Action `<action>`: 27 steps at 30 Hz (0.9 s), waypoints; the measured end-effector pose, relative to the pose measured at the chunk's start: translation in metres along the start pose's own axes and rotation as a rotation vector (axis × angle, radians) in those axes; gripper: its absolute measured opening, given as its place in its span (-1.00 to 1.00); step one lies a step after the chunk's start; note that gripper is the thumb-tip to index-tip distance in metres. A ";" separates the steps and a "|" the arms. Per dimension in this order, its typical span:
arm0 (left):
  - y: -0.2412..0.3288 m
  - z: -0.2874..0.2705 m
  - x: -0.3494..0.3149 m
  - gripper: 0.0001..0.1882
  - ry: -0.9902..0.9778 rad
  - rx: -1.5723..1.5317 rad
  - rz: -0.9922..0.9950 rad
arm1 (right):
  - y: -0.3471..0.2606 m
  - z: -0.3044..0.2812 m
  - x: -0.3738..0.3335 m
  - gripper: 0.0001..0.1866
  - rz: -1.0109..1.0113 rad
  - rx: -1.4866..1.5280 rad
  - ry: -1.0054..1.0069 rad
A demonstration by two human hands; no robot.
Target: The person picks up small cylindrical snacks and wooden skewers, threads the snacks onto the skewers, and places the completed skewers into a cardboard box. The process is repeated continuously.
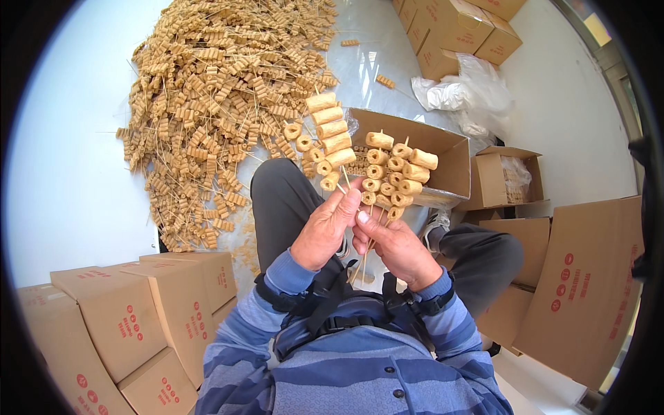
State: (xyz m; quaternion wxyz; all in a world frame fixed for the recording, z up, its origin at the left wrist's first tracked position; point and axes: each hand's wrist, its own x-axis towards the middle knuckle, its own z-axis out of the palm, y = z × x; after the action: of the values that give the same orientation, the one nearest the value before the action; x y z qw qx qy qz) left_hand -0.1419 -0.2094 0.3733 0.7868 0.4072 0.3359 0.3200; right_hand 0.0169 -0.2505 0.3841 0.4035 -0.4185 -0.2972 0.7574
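Observation:
My left hand (325, 232) is closed on the thin sticks of skewers (334, 130) threaded with golden-brown hollow rolls, which fan up and to the left. Close beside it, my right hand (395, 245) pinches a second bunch of skewers (394, 171) with the same tube-shaped rolls. The two hands nearly touch, and bare stick ends (364, 263) stick out below the fingers. Beyond the held bunches stands an open carton (443, 155), with more skewers partly visible inside it. How many sticks each hand grips is hard to make out.
A large heap of skewers (214, 97) spreads over the floor at the far left. Closed cartons (104, 297) are stacked at the near left, others (460, 31) at the far right. Clear plastic (470, 86), a smaller open carton (492, 181) and a big carton (581, 297) are on the right.

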 end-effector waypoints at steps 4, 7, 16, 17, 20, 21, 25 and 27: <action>0.011 -0.002 0.003 -0.29 -0.048 -0.170 0.187 | -0.004 0.001 -0.013 -0.72 -0.011 0.054 0.061; 0.027 -0.011 0.012 -0.22 -0.013 -0.313 0.330 | -0.010 0.002 -0.021 -0.71 -0.039 -0.090 0.035; 0.028 -0.020 0.020 -0.47 -0.087 -0.651 0.484 | -0.008 0.013 -0.032 -0.62 -0.128 -0.276 0.124; 0.026 -0.019 0.019 -0.48 -0.071 -0.633 0.474 | -0.009 0.012 -0.032 -0.62 -0.085 -0.263 0.128; 0.025 -0.013 0.016 -0.50 -0.017 -0.581 0.468 | -0.008 0.009 -0.032 -0.61 -0.057 -0.218 0.142; 0.025 -0.010 0.015 -0.50 0.036 -0.562 0.474 | -0.008 0.008 -0.033 -0.61 -0.044 -0.200 0.155; 0.029 -0.005 0.012 -0.50 0.187 -0.467 0.441 | -0.002 0.006 -0.037 -0.65 -0.122 -0.265 0.205; 0.030 -0.006 0.013 -0.52 0.218 -0.451 0.404 | 0.004 0.006 -0.037 -0.69 -0.164 -0.386 0.245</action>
State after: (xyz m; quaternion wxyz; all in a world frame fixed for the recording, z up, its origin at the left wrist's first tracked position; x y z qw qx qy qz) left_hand -0.1463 -0.1830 0.3925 0.7372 0.2442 0.2511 0.5778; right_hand 0.0229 -0.2851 0.3986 0.4091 -0.5513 -0.4183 0.5948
